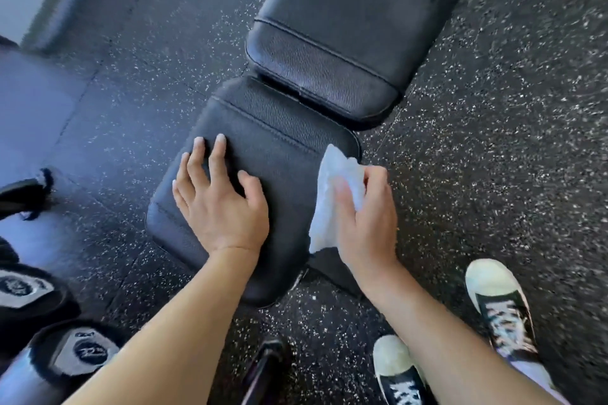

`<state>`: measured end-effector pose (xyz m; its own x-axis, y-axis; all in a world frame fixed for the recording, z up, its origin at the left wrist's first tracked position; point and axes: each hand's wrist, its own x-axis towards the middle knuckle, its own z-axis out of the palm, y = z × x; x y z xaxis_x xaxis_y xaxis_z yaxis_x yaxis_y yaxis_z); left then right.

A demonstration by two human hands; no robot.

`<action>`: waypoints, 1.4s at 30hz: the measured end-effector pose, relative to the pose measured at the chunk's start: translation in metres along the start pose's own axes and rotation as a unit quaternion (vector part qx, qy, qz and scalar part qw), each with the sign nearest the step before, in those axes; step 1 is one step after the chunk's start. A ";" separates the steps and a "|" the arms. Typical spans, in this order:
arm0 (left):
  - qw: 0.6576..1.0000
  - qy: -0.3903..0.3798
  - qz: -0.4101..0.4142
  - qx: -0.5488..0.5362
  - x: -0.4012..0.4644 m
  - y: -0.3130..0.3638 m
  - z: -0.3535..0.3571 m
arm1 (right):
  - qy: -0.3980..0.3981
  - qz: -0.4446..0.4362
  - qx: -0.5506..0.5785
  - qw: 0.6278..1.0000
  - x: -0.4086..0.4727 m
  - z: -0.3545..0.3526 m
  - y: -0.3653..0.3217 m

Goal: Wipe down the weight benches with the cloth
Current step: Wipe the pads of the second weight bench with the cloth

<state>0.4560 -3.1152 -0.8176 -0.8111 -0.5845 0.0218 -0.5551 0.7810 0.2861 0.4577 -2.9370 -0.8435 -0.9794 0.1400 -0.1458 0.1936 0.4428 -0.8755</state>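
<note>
Left hand lies flat, palm down, fingers spread and straight; right hand has fingers curled in a grip; both forearms bare and extended forward.

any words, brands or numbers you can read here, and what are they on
None can be read for certain.
Grey hexagonal dumbbell end at lower left: round dark emblem with light markings, too blurred to read.
Second grey dumbbell end above it: similar emblem, blurred.
Black padded bench seat, white cloth, black lace-up sneakers: no text visible.
</note>
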 end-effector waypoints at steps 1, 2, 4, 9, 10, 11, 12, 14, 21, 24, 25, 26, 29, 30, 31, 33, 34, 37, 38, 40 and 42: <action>1.000 0.003 0.001 0.000 0.000 0.000 0.001 | 0.022 0.024 0.018 0.999 0.004 0.006 -0.003; 1.000 0.007 0.004 -0.001 0.000 -0.001 0.002 | 0.041 0.041 0.034 0.998 0.007 0.011 -0.005; 1.000 0.014 0.008 -0.003 -0.001 -0.002 0.002 | 0.065 0.050 0.058 0.995 0.007 0.016 -0.003; 1.000 0.026 0.016 0.002 -0.001 -0.004 0.004 | 0.130 0.107 0.127 0.978 0.019 0.022 0.001; 0.999 0.029 0.017 0.004 -0.001 -0.004 0.005 | 0.148 0.117 0.131 0.973 0.023 0.025 0.000; 0.999 0.031 0.018 0.006 0.000 -0.005 0.006 | 0.164 0.122 0.127 0.971 0.023 0.029 -0.001; 0.999 0.031 0.018 0.008 0.001 -0.005 0.007 | 0.176 0.125 0.121 0.969 0.019 0.033 -0.002; 0.999 0.033 0.020 0.009 0.002 -0.006 0.008 | 0.181 0.120 0.130 0.968 -0.006 0.045 -0.005; 0.999 0.039 0.021 0.011 0.001 -0.004 0.009 | 0.086 0.132 0.173 0.972 -0.122 0.070 -0.008; 0.999 0.044 0.016 0.013 0.002 -0.005 0.011 | 0.125 0.116 0.191 0.967 -0.075 0.061 -0.009; 0.999 0.045 0.016 0.015 0.002 -0.006 0.011 | 0.150 0.118 0.191 0.963 -0.048 0.056 -0.009; 0.999 0.046 0.017 0.016 0.002 -0.006 0.011 | 0.174 0.115 0.180 0.961 -0.020 0.050 -0.010; 0.999 0.045 0.019 0.020 0.001 -0.006 0.010 | 0.201 0.039 0.079 0.976 0.048 0.033 -0.018; 0.999 0.043 0.017 0.019 0.001 -0.006 0.009 | 0.190 0.000 0.039 0.981 0.058 0.030 -0.022; 0.999 0.040 0.015 0.017 0.001 -0.005 0.008 | 0.174 -0.038 0.001 0.984 0.061 0.027 -0.025; 0.999 0.035 0.011 0.014 0.000 -0.003 0.006 | 0.125 -0.112 -0.055 0.984 0.050 0.021 -0.024; 0.999 0.035 0.012 0.013 0.000 -0.002 0.006 | 0.088 -0.149 -0.073 0.982 0.039 0.018 -0.019; 0.999 0.039 0.024 0.007 0.001 -0.003 0.005 | -0.042 -0.224 -0.094 0.969 0.004 0.004 -0.003; 0.999 0.040 0.024 0.007 0.002 -0.005 0.006 | -0.072 -0.234 -0.097 0.965 -0.001 -0.002 0.001; 0.999 0.038 0.021 0.007 0.002 -0.006 0.008 | -0.100 -0.254 -0.124 0.954 0.003 -0.015 0.004; 0.999 0.043 0.017 0.006 0.002 -0.006 0.007 | -0.098 -0.284 -0.157 0.941 0.023 -0.019 -0.004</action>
<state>0.4567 -3.1193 -0.8264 -0.8105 -0.5744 0.1145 -0.5303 0.8027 0.2728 0.4359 -2.9188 -0.8344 -0.9162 -0.3501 0.1948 -0.3860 0.6415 -0.6629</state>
